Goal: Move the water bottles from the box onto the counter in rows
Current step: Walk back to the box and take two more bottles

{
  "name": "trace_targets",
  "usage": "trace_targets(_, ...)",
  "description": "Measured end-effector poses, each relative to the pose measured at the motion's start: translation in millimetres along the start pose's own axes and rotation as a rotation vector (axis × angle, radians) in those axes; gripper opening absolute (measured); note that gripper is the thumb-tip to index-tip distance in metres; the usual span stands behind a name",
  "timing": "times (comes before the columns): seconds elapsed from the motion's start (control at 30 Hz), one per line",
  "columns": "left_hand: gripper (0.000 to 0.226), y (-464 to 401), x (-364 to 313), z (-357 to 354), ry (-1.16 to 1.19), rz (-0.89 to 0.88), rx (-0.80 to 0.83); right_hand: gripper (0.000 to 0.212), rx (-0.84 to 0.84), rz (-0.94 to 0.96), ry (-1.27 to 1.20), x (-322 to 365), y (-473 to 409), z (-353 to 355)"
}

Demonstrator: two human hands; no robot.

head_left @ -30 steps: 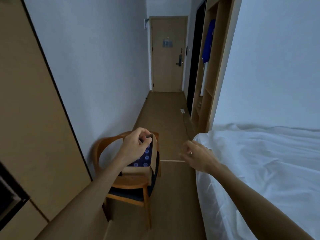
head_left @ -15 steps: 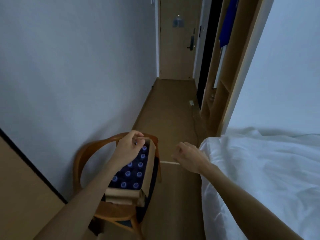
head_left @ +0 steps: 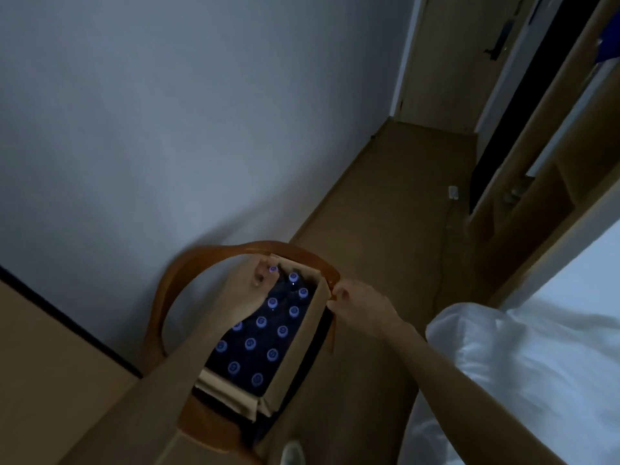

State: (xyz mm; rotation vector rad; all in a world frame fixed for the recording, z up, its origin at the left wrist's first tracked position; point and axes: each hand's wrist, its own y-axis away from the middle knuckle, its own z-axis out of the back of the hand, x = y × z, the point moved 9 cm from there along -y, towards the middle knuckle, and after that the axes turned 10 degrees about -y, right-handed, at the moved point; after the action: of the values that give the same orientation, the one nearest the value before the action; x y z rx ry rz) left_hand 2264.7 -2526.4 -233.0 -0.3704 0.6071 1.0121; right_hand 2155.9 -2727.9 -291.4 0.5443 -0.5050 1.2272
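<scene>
Bed [head_left: 523,374]: white bedding, seen at lower right. Chair [head_left: 208,260]: curved wooden back, set against the wall. Box [head_left: 295,357]: open cardboard, placed on the chair seat. Bottles [head_left: 261,322]: blue caps packed upright in rows inside the box. Left hand [head_left: 243,292]: fingers curled round the cap of a far-corner bottle. Right hand [head_left: 360,310]: fingers curled at the box's right flap edge; whether the flap is gripped cannot be told.
</scene>
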Motion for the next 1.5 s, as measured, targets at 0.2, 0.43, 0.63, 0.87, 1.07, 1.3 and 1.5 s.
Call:
trace_targets(0.2, 0.007, -70.0, 46.0, -25.8, -0.004, 0.094, 0.028, 0.017, 0.131, 0.015, -0.029, -22.0, -79.5, -27.2)
trace_targets(0.43, 0.014, -169.5, 99.2, -64.6, 0.054, 0.176, 0.051, 0.03, 0.308, -0.035, 0.041, -58.4, -184.6, -70.7)
trace_targets(0.63, 0.009, -213.5, 139.3, -105.2, 0.122, 0.203, 0.159, 0.033, 0.481, -0.041, 0.124, -80.0, -237.1, -125.7)
trace_targets(0.87, 0.016, -232.4, 171.3, -143.7, 0.162, 0.239, 0.219, 0.045, 0.681, 0.123, 0.55, -99.0, -249.5, -193.7)
trace_targets(1.07, 0.01, -233.2, 187.2, -160.0, 0.186, 0.222, 0.248, 0.052, 0.792, 0.101, 0.67, -110.2, -253.0, -220.0)
trace_targets(1.3, 0.03, -240.4, 202.8, -177.0, 0.072, 0.18, 0.291, 0.032, 0.643, 0.129, 0.339, -100.5, -263.8, -203.6)
trace_targets(1.5, 0.02, -253.4, 194.1, -221.2, -0.034, 0.154, 0.479, 0.027, 0.573, 0.179, 0.229, -89.0, -266.3, -177.6)
